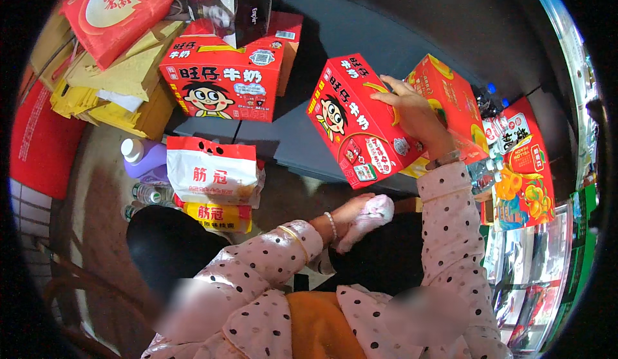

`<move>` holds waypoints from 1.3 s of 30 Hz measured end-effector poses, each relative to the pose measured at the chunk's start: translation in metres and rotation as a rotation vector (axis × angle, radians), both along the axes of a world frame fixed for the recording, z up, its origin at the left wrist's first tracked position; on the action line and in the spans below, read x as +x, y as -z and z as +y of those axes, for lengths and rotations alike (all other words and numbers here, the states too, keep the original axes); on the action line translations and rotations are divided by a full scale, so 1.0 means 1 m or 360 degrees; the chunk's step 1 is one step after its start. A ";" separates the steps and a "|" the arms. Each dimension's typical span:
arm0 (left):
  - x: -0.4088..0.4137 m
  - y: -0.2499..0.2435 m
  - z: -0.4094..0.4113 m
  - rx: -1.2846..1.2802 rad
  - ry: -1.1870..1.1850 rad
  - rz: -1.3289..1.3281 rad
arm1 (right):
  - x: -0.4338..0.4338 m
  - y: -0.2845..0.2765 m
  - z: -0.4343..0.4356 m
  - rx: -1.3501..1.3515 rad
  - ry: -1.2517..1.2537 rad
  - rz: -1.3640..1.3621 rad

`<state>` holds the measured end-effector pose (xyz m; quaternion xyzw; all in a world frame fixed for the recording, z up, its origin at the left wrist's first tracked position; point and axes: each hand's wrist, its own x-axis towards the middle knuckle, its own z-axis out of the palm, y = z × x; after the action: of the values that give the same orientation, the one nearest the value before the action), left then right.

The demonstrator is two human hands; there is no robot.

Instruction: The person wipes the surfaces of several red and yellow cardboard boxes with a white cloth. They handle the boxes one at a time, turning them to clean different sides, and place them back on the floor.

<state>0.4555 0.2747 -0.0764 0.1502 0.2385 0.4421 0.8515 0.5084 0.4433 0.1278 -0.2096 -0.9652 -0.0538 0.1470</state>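
Observation:
My left hand point(345, 219) is closed around a crumpled white and pink cloth point(372, 221), low in front of my lap. My right hand point(410, 113) grips a red milk carton box point(359, 122) by its top, near the yellow handle; my thumb and fingers rest on the box, and part of the grip is hidden. The box stands tilted on a dark surface. An orange-red fruit carton point(449, 98) touches or nearly touches the back of my right hand. Another red milk box point(224, 79) stands farther left.
A black box point(253, 14) lies on the left milk box. Yellow cardboard point(120, 69) bears a red gift bag point(116, 16). Noodle packs point(207, 171), a purple bottle point(149, 158) and clear bottles point(147, 192) stand at left. A yellow-peach carton point(524, 180) and bottles point(480, 173) stand at right.

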 end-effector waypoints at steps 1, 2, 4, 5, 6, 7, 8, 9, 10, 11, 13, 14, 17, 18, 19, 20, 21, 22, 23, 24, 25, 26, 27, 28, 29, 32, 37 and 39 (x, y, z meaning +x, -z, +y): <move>0.004 0.002 0.003 0.0027 0.0012 -0.0112 | -0.001 0.003 0.003 -0.0044 0.0019 0.0047; 0.007 0.006 0.007 0.0055 0.0023 -0.0225 | 0.000 0.006 0.007 -0.0088 0.0037 0.0093; 0.004 -0.009 0.011 0.0125 -0.0077 -0.0446 | 0.009 0.011 0.016 -0.0110 0.0082 0.0151; 0.003 -0.018 0.012 0.0311 -0.0326 -0.0340 | 0.015 0.013 0.019 -0.0089 0.0095 0.0168; 0.005 -0.023 0.013 0.0065 -0.0306 -0.0687 | 0.017 0.012 0.020 -0.0060 0.0105 0.0183; 0.007 -0.027 0.013 -0.0185 -0.0278 -0.1033 | 0.017 0.013 0.022 -0.0077 0.0104 0.0187; 0.004 -0.029 0.011 -0.0174 -0.0313 -0.0985 | 0.018 0.012 0.022 -0.0094 0.0106 0.0191; -0.001 -0.029 0.005 -0.0174 -0.0342 -0.0935 | 0.020 0.013 0.022 -0.0119 0.0116 0.0196; -0.003 -0.028 0.003 -0.0173 -0.0370 -0.0884 | 0.020 0.013 0.022 -0.0079 0.0071 0.0205; 0.000 -0.019 0.006 -0.0124 -0.0469 -0.0956 | 0.019 0.013 0.022 -0.0039 0.0028 0.0214; -0.017 -0.022 0.004 -0.0129 -0.0583 -0.0681 | 0.015 0.015 0.022 0.0014 0.0007 0.0246; -0.024 -0.025 0.003 -0.0256 -0.0700 -0.0651 | 0.012 0.016 0.021 0.0031 0.0028 0.0256; -0.051 -0.029 0.010 -0.0219 -0.0925 -0.0341 | 0.003 0.012 0.025 0.0102 0.0049 0.0269; -0.066 -0.025 0.010 -0.0058 -0.0992 -0.0358 | -0.003 0.016 0.029 0.0134 0.0005 0.0304; -0.080 -0.040 0.009 -0.0130 -0.1117 -0.0177 | -0.005 0.017 0.031 0.0175 -0.0023 0.0329; -0.095 -0.038 0.018 0.0036 -0.1284 -0.0079 | -0.008 0.017 0.032 0.0119 -0.0032 0.0334; -0.110 -0.037 0.027 0.0204 -0.1441 0.0014 | -0.010 0.018 0.035 0.0150 -0.0035 0.0361; -0.125 -0.052 0.031 0.0274 -0.1484 -0.0018 | -0.008 0.023 0.041 0.0179 -0.0029 0.0382; -0.139 -0.068 0.032 0.0345 -0.1537 -0.0049 | -0.009 0.024 0.044 0.0209 -0.0035 0.0404; -0.149 -0.070 0.035 0.0426 -0.1663 0.0085 | -0.012 0.022 0.043 0.0063 0.0069 0.0319; -0.152 -0.077 0.032 0.0355 -0.1774 0.0098 | -0.015 0.024 0.043 -0.0022 0.0036 0.0409; -0.151 -0.077 0.033 0.0332 -0.1899 0.0125 | -0.016 0.031 0.044 -0.0106 0.0007 0.0499; -0.146 -0.077 0.031 0.0294 -0.2014 0.0153 | -0.018 0.038 0.043 -0.0199 -0.0012 0.0582; -0.141 -0.078 0.032 0.0351 -0.2046 0.0014 | -0.020 0.044 0.044 -0.0281 0.0014 0.0610; -0.137 -0.082 0.034 0.0339 -0.2037 0.0077 | -0.020 0.046 0.046 -0.0279 0.0031 0.0614; -0.129 -0.085 0.056 0.0718 -0.2113 0.0885 | -0.031 0.053 0.041 -0.0322 0.0094 0.0624; -0.103 -0.081 0.082 0.1075 -0.2197 0.1917 | -0.032 0.057 0.039 -0.0289 0.0150 0.0632; -0.099 -0.070 0.085 0.1063 -0.2228 0.1862 | -0.031 0.059 0.041 -0.0276 0.0173 0.0643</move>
<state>0.3566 0.3593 -0.0065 0.4044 0.5217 0.7491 0.0561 0.4771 0.4842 0.0685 -0.2797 -0.9044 0.0646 0.3156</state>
